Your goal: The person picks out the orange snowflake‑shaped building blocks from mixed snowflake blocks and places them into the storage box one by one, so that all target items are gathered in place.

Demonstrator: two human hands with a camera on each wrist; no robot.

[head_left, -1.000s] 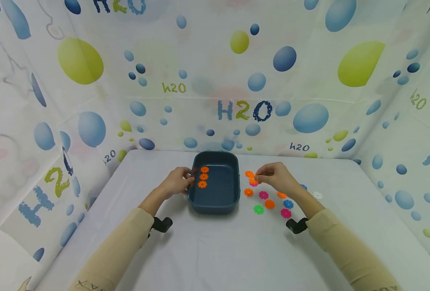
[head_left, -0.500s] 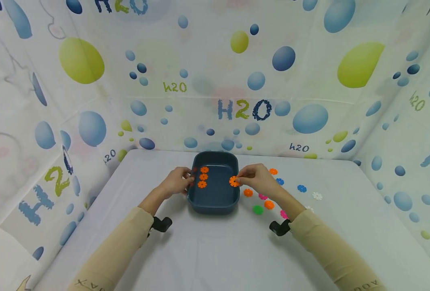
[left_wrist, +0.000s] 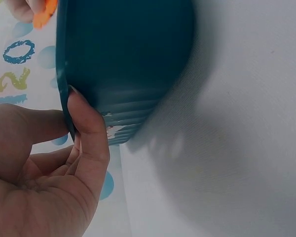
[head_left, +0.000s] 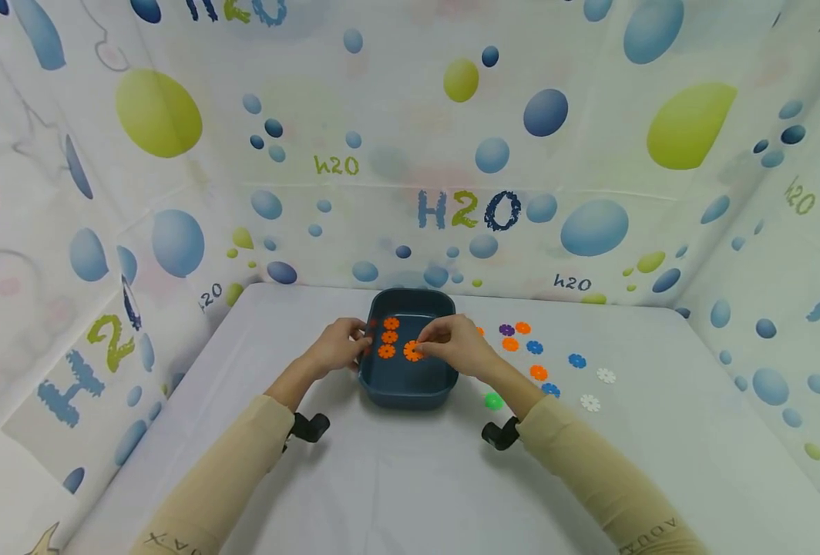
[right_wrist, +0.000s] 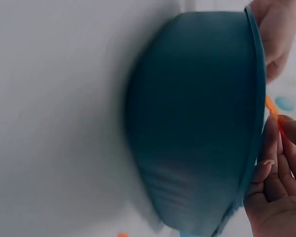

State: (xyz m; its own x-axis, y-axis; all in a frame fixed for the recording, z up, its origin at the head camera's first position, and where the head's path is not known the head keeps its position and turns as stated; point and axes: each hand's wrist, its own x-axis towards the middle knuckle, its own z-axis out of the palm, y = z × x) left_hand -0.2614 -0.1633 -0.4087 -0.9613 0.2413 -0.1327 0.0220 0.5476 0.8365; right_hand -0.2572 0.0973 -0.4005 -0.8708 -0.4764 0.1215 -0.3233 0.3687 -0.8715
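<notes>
A dark teal basin (head_left: 410, 385) stands on the white cloth, with three orange flower-shaped discs (head_left: 388, 337) lined up inside along its left part. At its left rim my left hand (head_left: 334, 345) pinches the edge between thumb and fingers, which the left wrist view shows close up on the basin wall (left_wrist: 123, 54). My right hand (head_left: 460, 347) reaches over the right rim and pinches another orange flower-shaped disc (head_left: 412, 351) between thumb and fingertips, above the basin. In the right wrist view the disc (right_wrist: 271, 104) shows edge-on, just past the rim.
Several loose flower discs lie right of the basin, including a purple one (head_left: 506, 330), a green one (head_left: 494, 401), a blue one (head_left: 577, 360) and a white one (head_left: 590, 403). My right forearm hides some of that area. A patterned curtain (head_left: 382, 100) hangs behind the table.
My right hand lifted an orange flower disc from the loose ones and carried it left, over the rim to above the basin. My left hand has stayed on the rim.
</notes>
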